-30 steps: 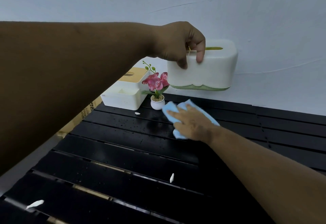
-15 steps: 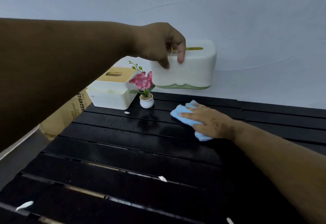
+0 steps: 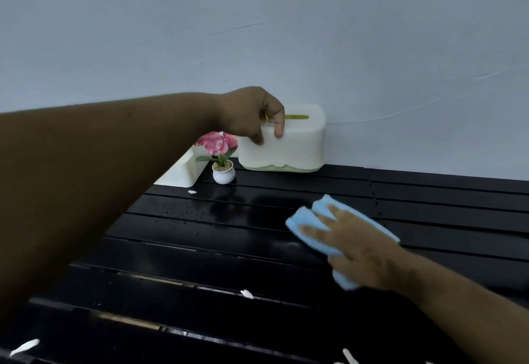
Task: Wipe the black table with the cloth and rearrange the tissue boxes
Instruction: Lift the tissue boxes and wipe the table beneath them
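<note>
**Cloth flat on the slats, tissue box gripped at the wall**

Nearest the camera, white scraps lie scattered on the front slats of the black table. Further in, the right hand lies palm down with fingers spread on the folded blue cloth, pressing it flat against the wet, glossy slats right of centre. Beyond it, a small white pot of pink flowers stands near the back edge, with a white tissue box just to its left, half hidden by the left forearm. At the back, against the wall, the left hand clasps the top left end of the white, green-based tissue box, whose base sits at the table's rear edge.
</note>
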A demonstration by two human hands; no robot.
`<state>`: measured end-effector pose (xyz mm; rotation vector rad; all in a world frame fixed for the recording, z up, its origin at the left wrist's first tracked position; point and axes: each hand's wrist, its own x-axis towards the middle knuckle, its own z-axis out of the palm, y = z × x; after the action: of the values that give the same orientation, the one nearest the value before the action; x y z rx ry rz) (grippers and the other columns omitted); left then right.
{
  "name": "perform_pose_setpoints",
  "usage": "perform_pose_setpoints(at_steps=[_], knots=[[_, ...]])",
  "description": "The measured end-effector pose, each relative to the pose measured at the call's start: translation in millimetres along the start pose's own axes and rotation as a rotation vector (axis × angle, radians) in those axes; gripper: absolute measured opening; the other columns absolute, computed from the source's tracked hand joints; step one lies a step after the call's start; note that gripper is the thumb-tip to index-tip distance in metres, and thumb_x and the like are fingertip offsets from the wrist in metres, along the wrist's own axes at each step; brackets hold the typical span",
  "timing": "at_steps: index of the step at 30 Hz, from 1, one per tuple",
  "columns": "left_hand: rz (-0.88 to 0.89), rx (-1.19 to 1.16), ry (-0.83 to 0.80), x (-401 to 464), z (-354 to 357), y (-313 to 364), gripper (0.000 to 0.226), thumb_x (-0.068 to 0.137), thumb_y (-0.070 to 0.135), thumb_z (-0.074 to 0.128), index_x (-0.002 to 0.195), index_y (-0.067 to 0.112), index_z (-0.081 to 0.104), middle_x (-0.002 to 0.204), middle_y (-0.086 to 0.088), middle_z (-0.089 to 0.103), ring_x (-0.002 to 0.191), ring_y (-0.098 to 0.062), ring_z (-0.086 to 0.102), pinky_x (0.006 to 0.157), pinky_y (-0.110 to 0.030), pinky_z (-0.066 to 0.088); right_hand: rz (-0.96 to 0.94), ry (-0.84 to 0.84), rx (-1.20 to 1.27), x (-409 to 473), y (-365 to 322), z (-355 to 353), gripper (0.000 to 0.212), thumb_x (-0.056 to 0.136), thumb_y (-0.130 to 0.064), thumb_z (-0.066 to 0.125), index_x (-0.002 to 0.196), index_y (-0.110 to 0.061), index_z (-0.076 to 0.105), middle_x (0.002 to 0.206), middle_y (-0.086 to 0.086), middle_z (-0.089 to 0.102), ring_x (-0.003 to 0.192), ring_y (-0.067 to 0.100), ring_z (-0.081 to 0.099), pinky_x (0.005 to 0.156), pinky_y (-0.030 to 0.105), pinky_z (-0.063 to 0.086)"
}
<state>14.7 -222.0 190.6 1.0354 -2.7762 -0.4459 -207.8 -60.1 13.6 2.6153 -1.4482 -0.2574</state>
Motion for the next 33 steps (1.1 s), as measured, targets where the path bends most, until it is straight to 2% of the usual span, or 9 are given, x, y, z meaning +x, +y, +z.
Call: perform_pose_setpoints(at_steps=[1,3,5,10,14,22,26,29,33], knots=[[-0.001,-0.013,-0.006,3,5,-1,0.029,0.072,0.002,0.079,0.088,0.026,0.072,0.102,-0.023,0.064,0.058,-0.008,0.044,0.060,-0.023,0.038,-0.016,-0.030,0.129,-16,-10,2,0.074,0.084,-0.036,0.033,0.153,-0.037,0.006,0.162,-0.003,0.008,0.145,0.026,0.014,0.118,0.042,0.010],[-0.002,-0.041,-0.015,10,17,-2,0.029,0.072,0.000,0.078,0.089,0.023,0.072,0.104,-0.026,0.064,0.046,-0.004,0.041,0.054,-0.020,0.037,-0.019,-0.051,0.364,-42,-26,2,0.072,0.085,-0.042,0.029,0.148,-0.054,-0.003,0.161,-0.017,-0.013,0.147,0.012,-0.020,0.119,0.034,-0.014],[-0.007,-0.056,-0.016,18,31,-4,0.030,0.070,0.000,0.078,0.087,0.024,0.072,0.100,-0.025,0.064,0.054,-0.008,0.045,0.056,-0.021,0.037,-0.016,-0.072,0.435,-55,-33,-4,0.069,0.083,-0.045,0.026,0.143,-0.062,-0.004,0.156,-0.025,-0.020,0.141,0.002,-0.030,0.115,0.027,-0.022],[-0.028,-0.106,-0.038,40,66,-1,0.037,0.067,-0.005,0.074,0.080,0.029,0.071,0.095,-0.015,0.066,0.075,-0.018,0.051,0.066,-0.026,0.041,-0.011,-0.078,0.470,-46,-30,0,0.069,0.082,-0.047,0.030,0.140,-0.067,0.000,0.152,-0.035,-0.021,0.141,-0.001,-0.029,0.116,0.028,-0.019],[-0.053,-0.162,-0.024,53,94,-2,0.044,0.064,-0.009,0.059,0.072,0.033,0.068,0.083,-0.004,0.061,0.073,-0.021,0.051,0.065,-0.029,0.041,-0.025,-0.090,0.422,-43,-27,9,0.071,0.088,-0.042,0.037,0.140,-0.066,-0.005,0.151,-0.033,-0.025,0.139,0.002,-0.034,0.115,0.031,-0.021],[-0.085,-0.250,0.058,60,107,-3,0.052,0.063,-0.012,0.042,0.077,0.030,0.070,0.099,-0.010,0.064,0.078,-0.027,0.054,0.061,-0.030,0.039,0.002,-0.070,0.436,-42,-30,8,0.071,0.087,-0.041,0.036,0.141,-0.066,-0.003,0.153,-0.032,-0.021,0.141,0.002,-0.030,0.118,0.032,-0.015],[-0.087,-0.264,0.080,50,107,-1,0.050,0.068,-0.010,0.048,0.082,0.032,0.072,0.114,-0.003,0.062,0.106,-0.032,0.059,0.084,-0.042,0.051,0.032,-0.061,0.446,-44,-32,4,0.070,0.085,-0.042,0.037,0.140,-0.067,0.001,0.152,-0.036,-0.020,0.141,-0.003,-0.028,0.117,0.029,-0.015],[-0.062,-0.304,0.126,32,99,-3,0.037,0.075,-0.002,0.059,0.090,0.029,0.072,0.127,0.003,0.060,0.121,-0.017,0.053,0.103,-0.034,0.040,0.041,-0.070,0.448,-46,-33,2,0.071,0.086,-0.042,0.040,0.139,-0.068,0.001,0.152,-0.035,-0.019,0.140,-0.004,-0.027,0.117,0.027,-0.016],[-0.051,-0.213,0.160,-8,80,-24,0.020,0.083,0.007,0.061,0.092,0.023,0.069,0.100,0.012,0.067,0.093,-0.010,0.062,0.082,-0.026,0.047,0.051,-0.085,0.420,-46,-35,1,0.070,0.088,-0.043,0.037,0.139,-0.068,-0.004,0.151,-0.035,-0.020,0.139,-0.005,-0.030,0.116,0.025,-0.019]])
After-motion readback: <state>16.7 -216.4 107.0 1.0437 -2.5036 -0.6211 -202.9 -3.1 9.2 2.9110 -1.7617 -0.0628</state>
